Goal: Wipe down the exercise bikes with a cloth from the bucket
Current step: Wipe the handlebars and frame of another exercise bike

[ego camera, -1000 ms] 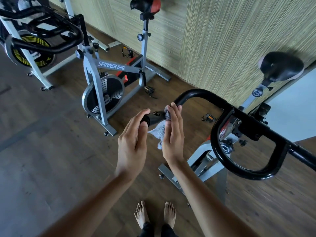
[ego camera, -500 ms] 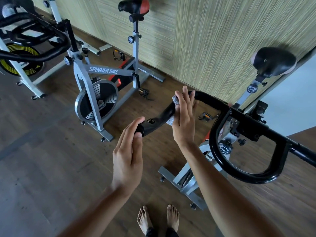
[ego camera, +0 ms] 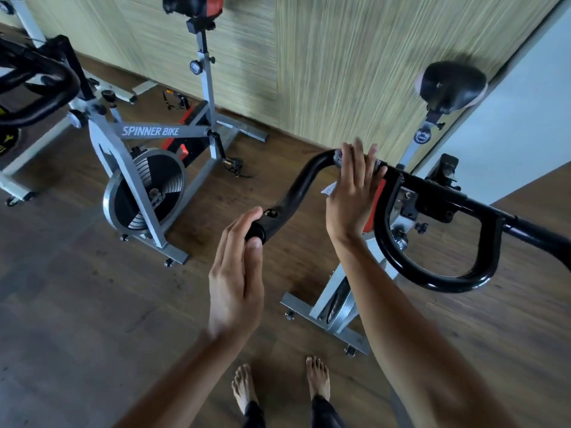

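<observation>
I see my right grip (ego camera: 352,193) on the cloth (ego camera: 328,189) over the near handlebar (ego camera: 296,186), my left grip (ego camera: 236,273) at the bar's end, second bike (ego camera: 148,131) to my left, wall (ego camera: 340,72) behind both, feet (ego camera: 244,384) on the floor (ego camera: 77,304) below

1. The dark brown wood-plank floor (ego camera: 77,319) carries everything
2. At left stands a grey steel-framed exercise bike (ego camera: 148,131) lettered SPINNER BIKE, on its crossbars
3. Nearer, a second bike's grey metal base bar (ego camera: 324,322) rests on the planks, two bare feet (ego camera: 244,384) just beside it
</observation>
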